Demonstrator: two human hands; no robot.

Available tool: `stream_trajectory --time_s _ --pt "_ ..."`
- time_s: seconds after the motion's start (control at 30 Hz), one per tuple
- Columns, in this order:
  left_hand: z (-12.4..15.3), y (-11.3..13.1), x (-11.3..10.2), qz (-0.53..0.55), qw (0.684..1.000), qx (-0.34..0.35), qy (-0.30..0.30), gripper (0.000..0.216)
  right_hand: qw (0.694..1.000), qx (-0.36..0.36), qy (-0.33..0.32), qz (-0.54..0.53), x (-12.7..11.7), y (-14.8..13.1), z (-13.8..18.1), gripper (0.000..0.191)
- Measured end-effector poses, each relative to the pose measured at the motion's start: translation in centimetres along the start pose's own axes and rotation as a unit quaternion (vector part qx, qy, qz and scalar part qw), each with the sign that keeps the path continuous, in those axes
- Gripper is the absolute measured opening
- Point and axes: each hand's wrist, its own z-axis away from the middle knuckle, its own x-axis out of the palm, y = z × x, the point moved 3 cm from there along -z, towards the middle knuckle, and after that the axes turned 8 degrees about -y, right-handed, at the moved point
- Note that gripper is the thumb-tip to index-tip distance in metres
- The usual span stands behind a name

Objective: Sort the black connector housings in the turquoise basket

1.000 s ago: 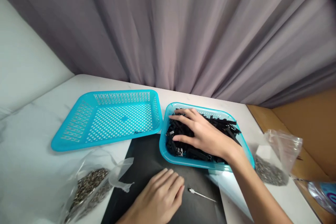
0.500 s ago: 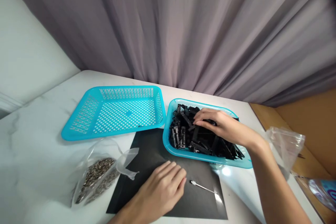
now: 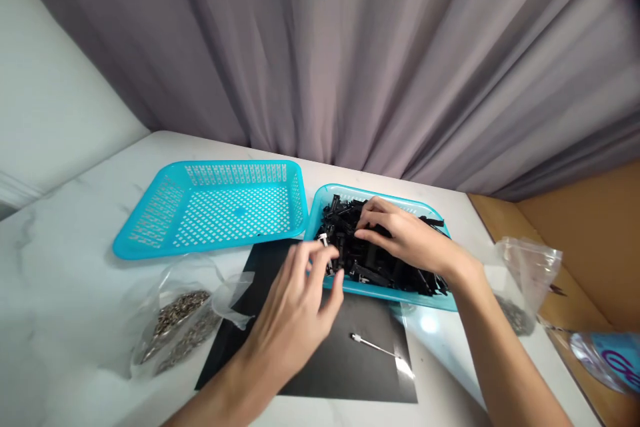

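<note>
Moved since the earlier frame: left hand (image 3: 295,307), risen off the black rectangular mat (image 3: 330,360) and now reaching toward the near-left rim of the turquoise plastic tray filled with small black plastic clips (image 3: 425,297), fingers spread and loosely curled, nothing visibly held. Largest item: white marble-patterned tabletop (image 3: 70,240), backed by a grey-mauve pleated curtain (image 3: 350,53). Next: turquoise perforated plastic basket (image 3: 150,220), left of the filled tray and just beside it, with no pieces in it, so by the look of things none of the black stock has been carried across and the whole heap remains to be handled. Black clips (image 3: 350,240) are piled in the filled tray, well above its floor. Right hand (image 3: 405,237) lies on top of that pile, fingers bent down into the pieces; whether it has closed on one cannot be told. Clear plastic bag of small dark metal parts (image 3: 183,323) lies at the mat's left edge, mouth open, contents apparently untouched. Second clear plastic bag (image 3: 530,273) lies to the right of the filled tray. Smallest: thin silver metal pin tool (image 3: 373,345), lying loose on the mat, apart from both hands.
</note>
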Motion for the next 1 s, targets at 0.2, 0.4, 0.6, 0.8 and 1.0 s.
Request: stream_trajectory --time_s 0.2,0.4,0.6,0.8,1.0 --pt "-6.6 -2.5 1.5 -0.172 0.964 -0.103 -0.175 0.043 0.992 0.0 -0.032 -0.121 -1.3 1.9 1.2 0.03" --pt "-8.5 -3.3 0.4 -0.144 0.942 -0.045 -0.3 0.02 0.98 -0.017 -0.041 -0.192 -2.3 2.9 1.3 0.032" --pt "-8.5 -4.7 -0.3 -0.096 0.941 0.013 -0.325 0.011 0.982 -0.01 -0.05 -0.18 -2.9 3.0 1.9 0.029" --pt "-8.7 -4.5 -1.8 -0.048 0.933 0.002 -0.356 0.021 0.988 -0.003 -0.043 -0.145 -3.6 3.6 2.7 0.023" --pt "-8.7 -3.3 -3.0 -0.024 0.877 -0.115 -0.467 0.037 0.991 0.123 -0.026 -0.044 -3.9 6.2 4.5 0.021"
